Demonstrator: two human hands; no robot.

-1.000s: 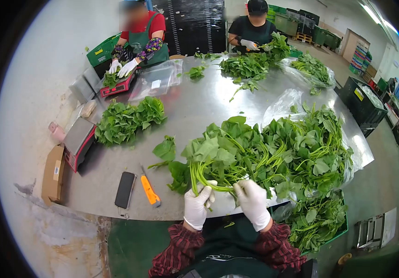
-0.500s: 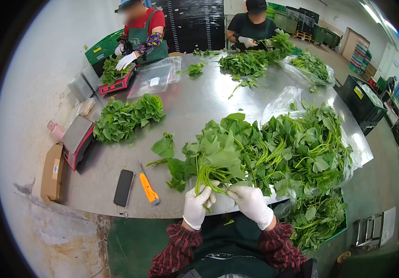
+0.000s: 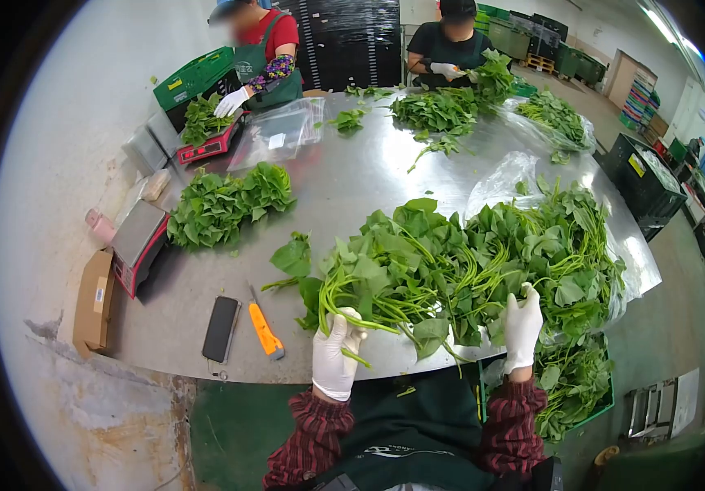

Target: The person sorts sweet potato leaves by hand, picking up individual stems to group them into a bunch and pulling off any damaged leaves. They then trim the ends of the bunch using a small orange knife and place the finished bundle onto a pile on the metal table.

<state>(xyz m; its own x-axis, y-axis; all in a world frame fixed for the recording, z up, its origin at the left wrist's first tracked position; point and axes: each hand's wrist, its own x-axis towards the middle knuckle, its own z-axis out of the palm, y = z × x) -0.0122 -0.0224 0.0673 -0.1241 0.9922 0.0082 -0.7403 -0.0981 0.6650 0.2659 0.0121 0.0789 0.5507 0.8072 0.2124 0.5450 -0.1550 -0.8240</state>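
Note:
My left hand (image 3: 336,360), in a white glove, is closed around the stems of a small bunch of leafy greens (image 3: 352,274) at the front edge of the metal table. The bunch's leaves overlap the big pile of leafy greens (image 3: 483,245), and one cut stem end sticks out below the fingers. Farther right, my gloved right hand (image 3: 522,331) is at the pile's near side. Its fingers are curled together by the stems; what they pinch is too small to make out.
An orange-handled knife (image 3: 265,331) and a phone (image 3: 220,329) lie left of my hands. Another heap of greens (image 3: 225,209) sits beside a red scale (image 3: 141,250). Across the table (image 3: 352,176), two co-workers handle greens. A crate of greens (image 3: 573,385) stands below the right edge.
My right hand has left the bunch and moved right to the pile. My left hand keeps the bunch, slightly farther left. A co-worker's hand at the far scale has shifted.

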